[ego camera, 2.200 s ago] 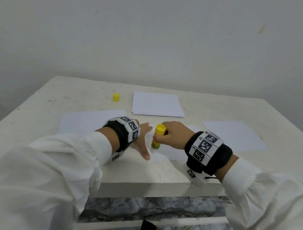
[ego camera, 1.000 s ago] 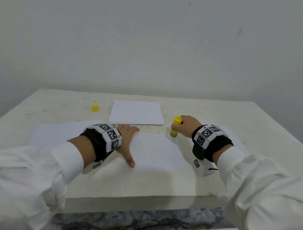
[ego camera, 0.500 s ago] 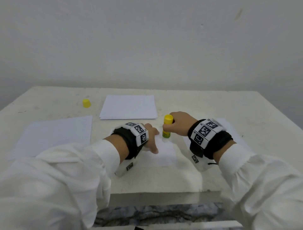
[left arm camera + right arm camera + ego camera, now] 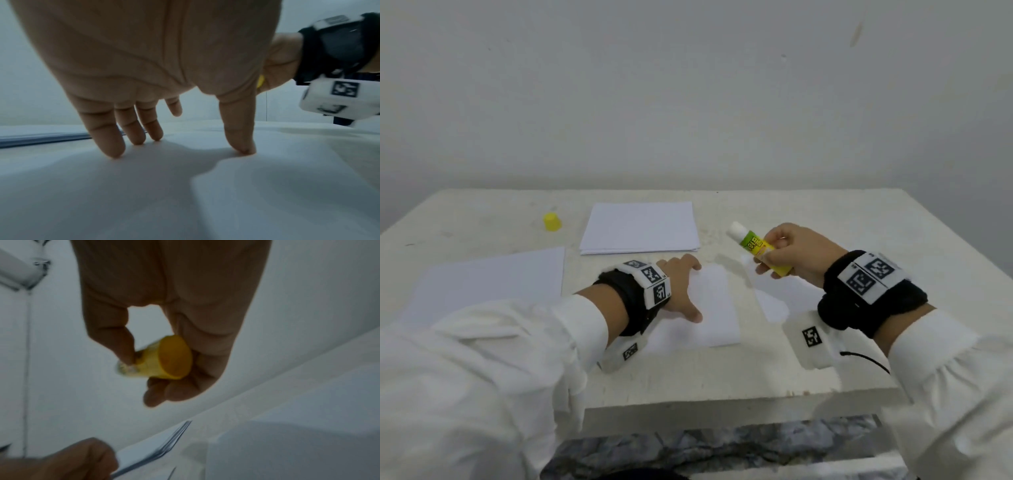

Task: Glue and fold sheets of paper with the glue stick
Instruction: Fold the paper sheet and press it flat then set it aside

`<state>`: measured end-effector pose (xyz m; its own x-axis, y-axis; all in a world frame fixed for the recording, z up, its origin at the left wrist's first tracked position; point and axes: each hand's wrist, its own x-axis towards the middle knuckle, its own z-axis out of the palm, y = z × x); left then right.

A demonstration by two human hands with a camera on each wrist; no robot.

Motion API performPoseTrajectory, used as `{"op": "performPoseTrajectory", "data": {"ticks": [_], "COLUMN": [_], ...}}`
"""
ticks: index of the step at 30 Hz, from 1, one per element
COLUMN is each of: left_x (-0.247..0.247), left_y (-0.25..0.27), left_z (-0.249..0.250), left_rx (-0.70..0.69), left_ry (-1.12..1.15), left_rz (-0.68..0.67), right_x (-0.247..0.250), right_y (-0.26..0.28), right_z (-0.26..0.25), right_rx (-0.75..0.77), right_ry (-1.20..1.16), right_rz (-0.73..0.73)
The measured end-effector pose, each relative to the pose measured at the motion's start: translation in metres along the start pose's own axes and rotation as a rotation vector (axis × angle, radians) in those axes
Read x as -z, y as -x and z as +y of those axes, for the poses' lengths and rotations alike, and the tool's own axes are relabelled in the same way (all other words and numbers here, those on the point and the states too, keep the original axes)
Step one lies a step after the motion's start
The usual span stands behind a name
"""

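The folded sheet (image 4: pixel 714 305) lies near the table's (image 4: pixel 825 370) front edge, the left hand (image 4: pixel 681 287) pressing it with spread fingers. The right hand (image 4: pixel 796 255) has lifted the glue stick (image 4: pixel 758 248) off the sheet, so gluing seems done. It pinches the barrel, tip uncapped, right of the sheet.

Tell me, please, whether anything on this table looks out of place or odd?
Only one small thing: the yellow cap sits alone at the table's far left, away from the uncapped glue stick in the right hand. The papers lie flat.
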<state>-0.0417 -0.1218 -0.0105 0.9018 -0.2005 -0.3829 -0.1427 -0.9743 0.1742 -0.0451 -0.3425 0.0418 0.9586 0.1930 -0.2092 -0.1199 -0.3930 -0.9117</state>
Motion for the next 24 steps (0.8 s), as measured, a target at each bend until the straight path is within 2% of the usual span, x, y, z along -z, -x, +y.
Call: {"op": "performPoseTrajectory", "data": {"ticks": [2, 4, 6, 10, 13, 17, 20, 24], "left_x": [-0.001, -0.002, -0.002, -0.001, 0.002, 0.002, 0.002, 0.007], "left_y": [0.003, 0.004, 0.006, 0.007, 0.009, 0.013, 0.015, 0.022], "left_z": [0.000, -0.001, -0.002, -0.006, -0.010, -0.012, -0.013, -0.017], "left_rx": [-0.007, -0.023, -0.043, -0.073, -0.095, -0.099, -0.096, -0.118], "left_ry": [0.031, -0.012, -0.063, -0.080, -0.120, -0.102, -0.089, -0.024], "left_rz": [0.015, 0.007, -0.013, -0.017, -0.008, 0.012, -0.028, 0.023], "right_x": [0.004, 0.003, 0.000, -0.013, -0.022, -0.029, -0.031, -0.030], "right_y": [-0.018, -0.036, -0.052, -0.068, -0.077, -0.081, -0.079, -0.065], "right_z": [0.002, 0.007, 0.013, 0.012, 0.006, 0.003, 0.001, -0.005], "right_rx": [-0.016, -0.049, -0.071, -0.079, -0.139, -0.206, -0.220, -0.366], "right_ry": [-0.188, -0.253, -0.147, 0.237, 0.393, 0.501, 0.506, 0.629], "right_rz": [0.094, 0.167, 0.224, 0.296, 0.297, 0.275, 0.283, 0.239]}}
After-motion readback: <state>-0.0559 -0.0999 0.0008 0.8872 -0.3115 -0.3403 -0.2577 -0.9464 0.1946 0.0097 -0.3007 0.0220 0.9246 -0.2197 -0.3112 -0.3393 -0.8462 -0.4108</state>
